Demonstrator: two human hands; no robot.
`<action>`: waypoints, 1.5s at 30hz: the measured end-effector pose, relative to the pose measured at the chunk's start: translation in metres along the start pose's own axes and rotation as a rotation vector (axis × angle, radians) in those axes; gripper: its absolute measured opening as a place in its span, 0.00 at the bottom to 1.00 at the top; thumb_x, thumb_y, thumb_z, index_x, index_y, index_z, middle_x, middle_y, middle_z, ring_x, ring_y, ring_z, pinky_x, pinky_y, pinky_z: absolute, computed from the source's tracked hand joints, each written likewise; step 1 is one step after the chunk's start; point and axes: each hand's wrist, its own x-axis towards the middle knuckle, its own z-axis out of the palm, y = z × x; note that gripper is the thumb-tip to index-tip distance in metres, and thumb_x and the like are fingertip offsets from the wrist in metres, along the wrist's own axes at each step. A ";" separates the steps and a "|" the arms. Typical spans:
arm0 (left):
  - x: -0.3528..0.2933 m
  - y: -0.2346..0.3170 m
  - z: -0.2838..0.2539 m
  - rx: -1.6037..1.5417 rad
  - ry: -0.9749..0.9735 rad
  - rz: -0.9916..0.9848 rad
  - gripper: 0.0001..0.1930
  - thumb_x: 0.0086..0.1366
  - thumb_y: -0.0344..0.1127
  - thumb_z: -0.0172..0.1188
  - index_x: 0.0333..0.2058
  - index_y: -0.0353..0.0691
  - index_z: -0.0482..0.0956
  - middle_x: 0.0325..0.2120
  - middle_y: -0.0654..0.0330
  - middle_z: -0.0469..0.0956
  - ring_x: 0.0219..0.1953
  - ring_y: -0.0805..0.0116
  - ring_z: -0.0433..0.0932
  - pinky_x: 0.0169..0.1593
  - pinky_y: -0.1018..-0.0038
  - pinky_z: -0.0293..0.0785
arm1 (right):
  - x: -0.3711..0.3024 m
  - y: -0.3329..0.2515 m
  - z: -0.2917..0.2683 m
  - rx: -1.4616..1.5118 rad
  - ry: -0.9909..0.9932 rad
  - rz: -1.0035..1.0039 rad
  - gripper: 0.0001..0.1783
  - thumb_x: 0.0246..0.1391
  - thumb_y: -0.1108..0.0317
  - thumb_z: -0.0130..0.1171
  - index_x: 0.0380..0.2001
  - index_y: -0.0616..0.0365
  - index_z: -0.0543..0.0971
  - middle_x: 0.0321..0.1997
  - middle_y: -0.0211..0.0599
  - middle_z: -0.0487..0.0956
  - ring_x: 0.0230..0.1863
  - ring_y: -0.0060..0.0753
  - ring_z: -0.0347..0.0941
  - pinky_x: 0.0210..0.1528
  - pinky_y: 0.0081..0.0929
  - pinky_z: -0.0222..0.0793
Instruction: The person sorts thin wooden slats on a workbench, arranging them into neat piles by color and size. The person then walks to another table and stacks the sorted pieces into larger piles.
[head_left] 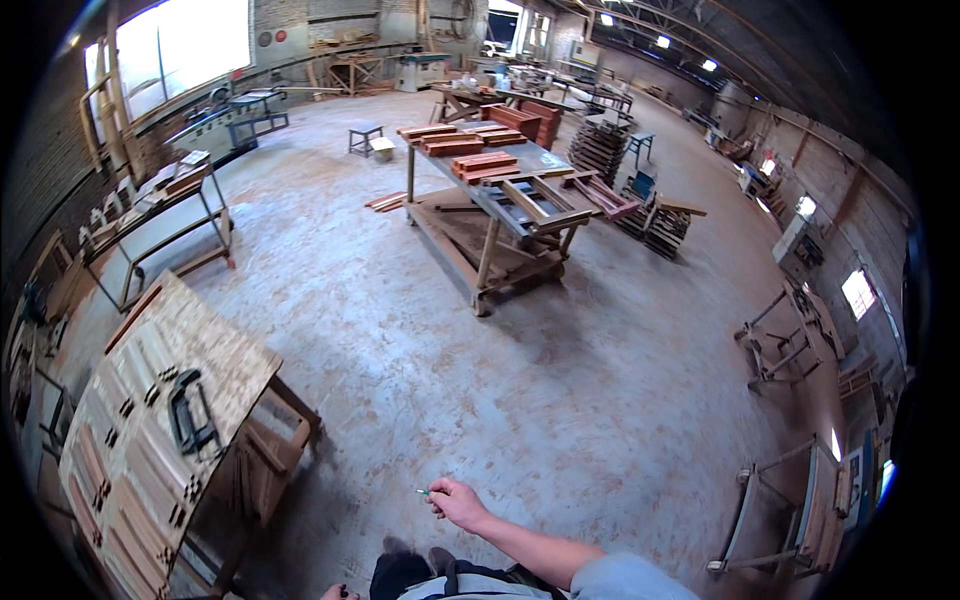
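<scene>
My right hand (458,504) is held out over the floor in front of me, its fingers closed around a slim green thing (424,492) with a pale tip, like a pen or pencil. Only a small part of my left hand (338,593) comes in at the lower edge; its fingers look curled by a small dark thing that I cannot make out. To the left, a plywood-topped workbench (240,345) bears several wooden strips (165,455) with cut ends. A black frame-shaped tool (192,415) lies among them. Neither hand touches the bench.
Ahead stands a wheeled table (545,158) carrying stacked reddish boards (485,163) and a wooden frame (540,205). Pallet-like stacks (600,148) rise behind it. A long bench (150,215) stands at the left, wooden racks (785,335) along the right wall, and a stool (365,138) farther back.
</scene>
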 end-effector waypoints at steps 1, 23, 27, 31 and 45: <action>0.018 0.006 -0.009 0.026 -0.029 -0.010 0.25 0.66 0.46 0.59 0.55 0.33 0.76 0.50 0.40 0.79 0.55 0.43 0.77 0.58 0.57 0.73 | 0.012 -0.010 -0.008 0.018 0.027 -0.001 0.11 0.62 0.69 0.56 0.45 0.61 0.77 0.33 0.31 0.79 0.31 0.22 0.75 0.32 0.23 0.73; 0.547 0.433 -0.258 0.251 -0.029 0.344 0.27 0.63 0.48 0.60 0.56 0.38 0.76 0.49 0.46 0.81 0.53 0.48 0.79 0.56 0.58 0.75 | 0.396 -0.216 -0.208 0.211 0.637 -0.039 0.08 0.60 0.76 0.55 0.43 0.62 0.75 0.31 0.36 0.78 0.25 0.25 0.75 0.24 0.24 0.75; 0.644 0.443 -0.280 0.110 0.007 0.190 0.29 0.61 0.49 0.60 0.56 0.37 0.76 0.47 0.44 0.82 0.51 0.46 0.80 0.55 0.57 0.76 | 0.509 -0.277 -0.247 0.244 0.604 -0.043 0.08 0.60 0.75 0.55 0.43 0.62 0.75 0.31 0.35 0.78 0.26 0.25 0.75 0.24 0.25 0.75; 0.696 0.340 -0.257 0.182 -0.166 -0.078 0.30 0.59 0.51 0.58 0.55 0.36 0.76 0.46 0.42 0.81 0.51 0.45 0.80 0.55 0.56 0.76 | 0.637 -0.372 -0.245 0.184 0.463 -0.027 0.08 0.60 0.75 0.55 0.42 0.63 0.76 0.31 0.37 0.78 0.26 0.26 0.75 0.25 0.26 0.74; 0.871 0.448 -0.283 -0.587 -0.080 -0.585 0.19 0.63 0.46 0.55 0.43 0.38 0.81 0.41 0.46 0.83 0.44 0.47 0.82 0.46 0.54 0.77 | 1.027 -0.616 -0.131 -0.161 0.124 0.000 0.02 0.60 0.76 0.53 0.36 0.59 0.75 0.28 0.36 0.78 0.23 0.27 0.76 0.22 0.27 0.75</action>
